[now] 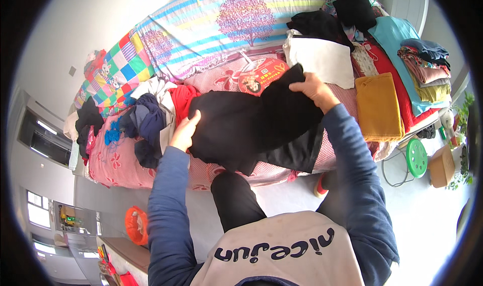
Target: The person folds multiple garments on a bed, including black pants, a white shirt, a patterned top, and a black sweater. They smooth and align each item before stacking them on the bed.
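A black garment (pixel 230 123) is stretched between my two hands above the pink patterned cover (pixel 117 161) of the couch. My left hand (pixel 185 132) grips its left edge, thumb on top. My right hand (pixel 314 90) pinches its upper right part, which is raised and partly folded over. Part of the black cloth hangs down at the lower right. Just behind the garment lies a round red hand fan (pixel 260 74). A folded white cloth (pixel 322 59) rests beyond my right hand, and a red cloth (pixel 183 99) is near my left hand.
Crumpled clothes (pixel 149 114) lie at the left. On the right are a folded mustard cloth (pixel 379 106), a stack of folded clothes (pixel 428 72) and black clothes (pixel 320 25). A green stool (pixel 416 157) stands at the right on the floor, an orange bin (pixel 136 225) at the lower left.
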A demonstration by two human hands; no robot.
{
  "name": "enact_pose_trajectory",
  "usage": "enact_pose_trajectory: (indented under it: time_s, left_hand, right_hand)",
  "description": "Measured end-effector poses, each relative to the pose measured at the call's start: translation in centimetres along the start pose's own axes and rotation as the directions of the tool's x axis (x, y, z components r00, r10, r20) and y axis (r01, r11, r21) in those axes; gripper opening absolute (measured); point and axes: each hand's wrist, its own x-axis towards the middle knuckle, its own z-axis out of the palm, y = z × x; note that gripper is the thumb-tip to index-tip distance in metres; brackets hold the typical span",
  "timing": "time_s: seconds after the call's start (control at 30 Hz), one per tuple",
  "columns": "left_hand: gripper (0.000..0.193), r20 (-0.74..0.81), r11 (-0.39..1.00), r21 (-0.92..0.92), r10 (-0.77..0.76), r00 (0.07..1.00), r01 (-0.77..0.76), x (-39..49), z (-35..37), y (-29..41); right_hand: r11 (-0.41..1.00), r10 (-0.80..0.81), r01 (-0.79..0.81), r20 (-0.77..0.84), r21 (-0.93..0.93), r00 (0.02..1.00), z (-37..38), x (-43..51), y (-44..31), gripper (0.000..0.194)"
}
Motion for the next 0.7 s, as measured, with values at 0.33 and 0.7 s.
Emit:
enact_pose_trajectory:
  time_s: [0.33,0.7]
  left_hand:
    - [0.056,0.046,0.98,0.193,0.036,0.998,-0.045,-1.2,-0.2,2.9]
    - [0.057,0.03,0.955,0.23,0.186,0.982,-0.188,-0.6,-0.9,3.9]
  right_hand:
    - [0.73,0.4,-0.217,-0.148,0.649,0.904,2.6,-15.7,8.2,0.02]
    - [0.903,-0.106,0.28,-0.464,0.324,0.88,2.6,-12.4,13.6,0.033]
